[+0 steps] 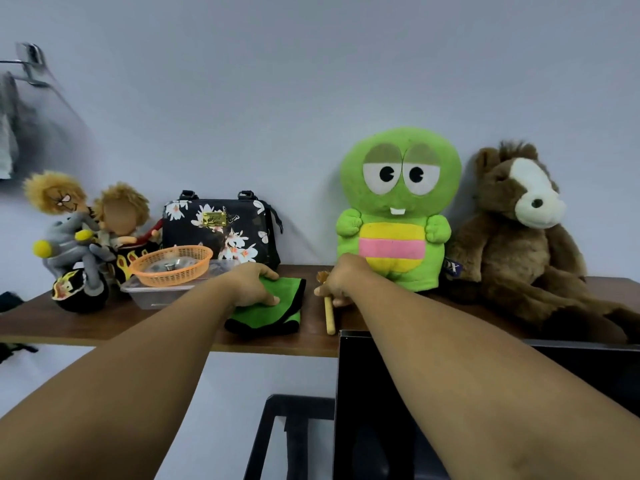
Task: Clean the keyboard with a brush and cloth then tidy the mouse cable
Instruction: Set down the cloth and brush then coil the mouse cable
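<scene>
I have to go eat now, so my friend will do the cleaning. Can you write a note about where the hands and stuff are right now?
Left hand: resting flat on the folded green cloth on the wooden shelf; no closed grip on it yet.
Right hand: down on the brush, fingers around its upper end; the wooden handle pokes out toward the shelf edge.
Both tools lie in front of the green plush toy and the floral bag.
Done: nothing visible. The keyboard and mouse cable are out of view.
Left: pick up both tools, brush and wipe the keyboard, tidy the cable.
</scene>
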Tool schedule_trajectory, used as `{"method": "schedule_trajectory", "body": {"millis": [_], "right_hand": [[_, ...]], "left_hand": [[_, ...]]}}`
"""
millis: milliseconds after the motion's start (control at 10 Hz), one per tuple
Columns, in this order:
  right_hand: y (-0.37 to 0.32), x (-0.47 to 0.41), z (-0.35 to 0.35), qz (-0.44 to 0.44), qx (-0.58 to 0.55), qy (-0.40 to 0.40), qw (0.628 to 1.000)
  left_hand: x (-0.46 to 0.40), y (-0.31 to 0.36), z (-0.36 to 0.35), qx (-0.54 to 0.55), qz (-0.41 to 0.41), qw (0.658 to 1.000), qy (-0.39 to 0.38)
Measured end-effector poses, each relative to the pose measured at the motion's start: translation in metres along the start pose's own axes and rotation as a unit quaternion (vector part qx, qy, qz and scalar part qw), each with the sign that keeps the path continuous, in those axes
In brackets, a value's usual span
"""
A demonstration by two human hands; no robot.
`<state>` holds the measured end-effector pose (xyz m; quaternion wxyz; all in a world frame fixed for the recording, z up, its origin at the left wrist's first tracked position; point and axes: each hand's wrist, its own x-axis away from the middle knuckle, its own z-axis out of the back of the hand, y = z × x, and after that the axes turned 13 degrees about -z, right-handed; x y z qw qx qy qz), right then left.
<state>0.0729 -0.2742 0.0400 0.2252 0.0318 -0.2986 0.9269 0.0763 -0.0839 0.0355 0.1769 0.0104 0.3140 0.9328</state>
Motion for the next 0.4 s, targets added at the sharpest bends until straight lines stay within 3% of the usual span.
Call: {"method": "schedule_trajectory", "body": {"millis": [200,300,400], "right_hand": [[-0.003,0.0,-0.009,0.025,0.08,0.032,0.996],[-0.001,0.003,-0.009,0.055,0.095,0.054,0.992],[0.002,0.01,0.003,0.07,0.062,0.052,0.994]], "left_hand": [[0.005,0.002,-0.008,-0.19,-0.011,0.981,-0.031],[0.008,0.002,-0.01,-0.222,-0.022,0.974,-0.049],[0.014,0.012,-0.01,-0.179,-0.028,0.983,-0.018]]}}
